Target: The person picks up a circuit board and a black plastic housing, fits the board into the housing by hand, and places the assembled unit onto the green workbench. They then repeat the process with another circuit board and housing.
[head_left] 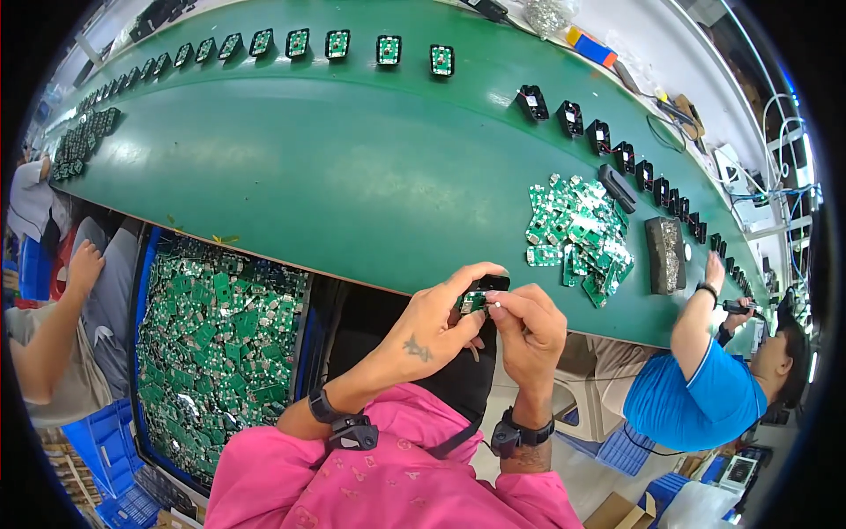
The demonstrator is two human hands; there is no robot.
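My left hand point(421, 328) grips a small black plastic housing point(495, 283) just over the table's front edge. A green circuit board point(472, 302) shows at the housing, between my left thumb and fingers. My right hand point(532, 333) is closed in a pinch right beside it. At its fingertips is a small white piece point(495, 299), perhaps a connector, too small to make out fully. My fingers hide part of the housing and the board.
Loose circuit boards point(573, 225) lie heaped at right, beside a dark block point(665, 256) and a black case point(617, 189). Black housings point(599, 137) line the far right; board-fitted ones point(337, 44) line the far left. A bin of boards point(220, 326) stands left. A person in blue point(696, 397) works at right.
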